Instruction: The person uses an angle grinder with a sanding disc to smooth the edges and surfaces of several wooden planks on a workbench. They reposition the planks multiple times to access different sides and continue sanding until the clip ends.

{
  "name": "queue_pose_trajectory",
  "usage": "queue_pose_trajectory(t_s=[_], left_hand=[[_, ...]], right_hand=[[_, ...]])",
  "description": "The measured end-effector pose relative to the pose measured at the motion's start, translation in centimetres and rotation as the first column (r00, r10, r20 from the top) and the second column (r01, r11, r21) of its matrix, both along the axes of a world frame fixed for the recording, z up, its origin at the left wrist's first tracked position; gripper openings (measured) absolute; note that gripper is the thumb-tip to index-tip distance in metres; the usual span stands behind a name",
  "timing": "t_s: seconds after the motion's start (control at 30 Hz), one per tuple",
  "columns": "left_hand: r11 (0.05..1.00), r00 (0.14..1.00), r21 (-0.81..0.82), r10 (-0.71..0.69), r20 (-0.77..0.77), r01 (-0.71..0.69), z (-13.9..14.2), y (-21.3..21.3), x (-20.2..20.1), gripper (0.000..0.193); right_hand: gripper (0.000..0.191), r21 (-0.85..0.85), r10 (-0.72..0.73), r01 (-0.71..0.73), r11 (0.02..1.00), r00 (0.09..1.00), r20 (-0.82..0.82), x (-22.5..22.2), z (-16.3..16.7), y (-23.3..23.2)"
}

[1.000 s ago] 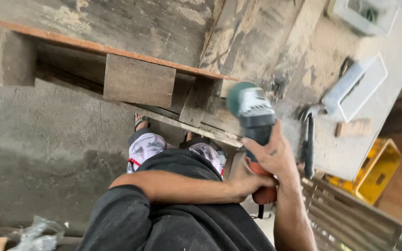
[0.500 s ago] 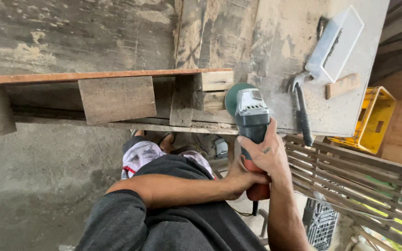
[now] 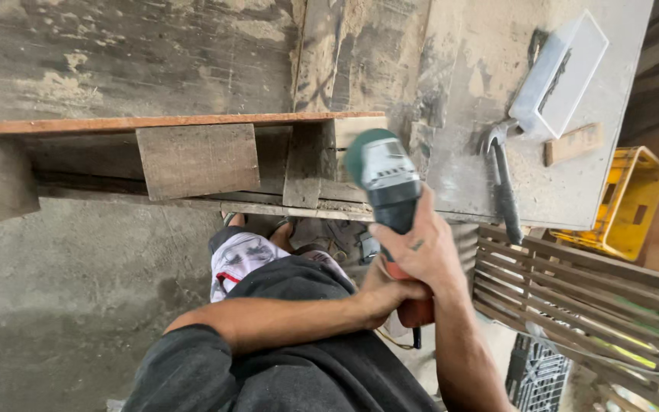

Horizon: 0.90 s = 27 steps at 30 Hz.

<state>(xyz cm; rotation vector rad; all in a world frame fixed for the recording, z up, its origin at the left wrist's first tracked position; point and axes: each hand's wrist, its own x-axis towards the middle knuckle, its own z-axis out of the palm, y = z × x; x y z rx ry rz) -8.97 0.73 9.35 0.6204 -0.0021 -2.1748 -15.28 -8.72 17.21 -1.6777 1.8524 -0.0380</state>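
An angle grinder (image 3: 383,179) with a green head, dark body and red rear end is held upright in front of my body, just at the front edge of a dusty wooden workbench (image 3: 459,114). My right hand (image 3: 421,252) wraps around the grinder's dark body. My left hand (image 3: 381,294) reaches across from the left and grips the red rear end, where the cord hangs down. The grinder's disc is hidden.
On the bench lie a claw hammer (image 3: 502,183), a white plastic tray (image 3: 558,72) and a small wooden block (image 3: 573,143). A yellow crate (image 3: 627,202), slatted wooden frames (image 3: 573,294) and a black crate (image 3: 535,374) stand right. Concrete floor (image 3: 62,290) is left.
Both hands keep their grip on the grinder. My view has swung, so the bench now runs level across the frame and the grinder sits a little more to the left.
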Motion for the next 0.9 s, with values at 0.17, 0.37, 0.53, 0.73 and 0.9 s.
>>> queue_pose_trajectory(t_s=[0.17, 0.37, 0.53, 0.73, 0.9], left_hand=[[0.998, 0.998, -0.048, -0.031, 0.057, 0.034, -0.2, 0.7, 0.0, 0.061], [0.989, 0.986, -0.066, -0.122, 0.116, 0.131, -0.3, 1.1, -1.7, 0.062], [0.998, 0.997, -0.068, -0.010, 0.080, 0.016, -1.6, 3.6, 0.0, 0.060], [0.989, 0.989, -0.086, -0.116, 0.089, 0.124, -0.7, 2.2, -3.8, 0.054], [0.992, 0.997, -0.115, -0.053, 0.047, 0.058, -1.1, 2.9, -2.0, 0.050]], right_hand=[[0.091, -0.030, 0.038, -0.037, 0.999, 0.999, 0.034, -0.7, -0.6, 1.1], [0.090, 0.028, -0.226, 0.228, 0.973, 0.973, -0.054, -1.4, 0.5, 1.8], [0.096, -0.066, 0.024, -0.018, 0.998, 0.996, 0.085, -0.5, -0.9, 3.6], [0.091, 0.043, -0.216, 0.217, 0.975, 0.976, -0.025, -4.1, 0.3, 3.0], [0.102, -0.041, -0.014, 0.015, 0.999, 0.999, 0.031, -2.7, -0.4, 3.3]])
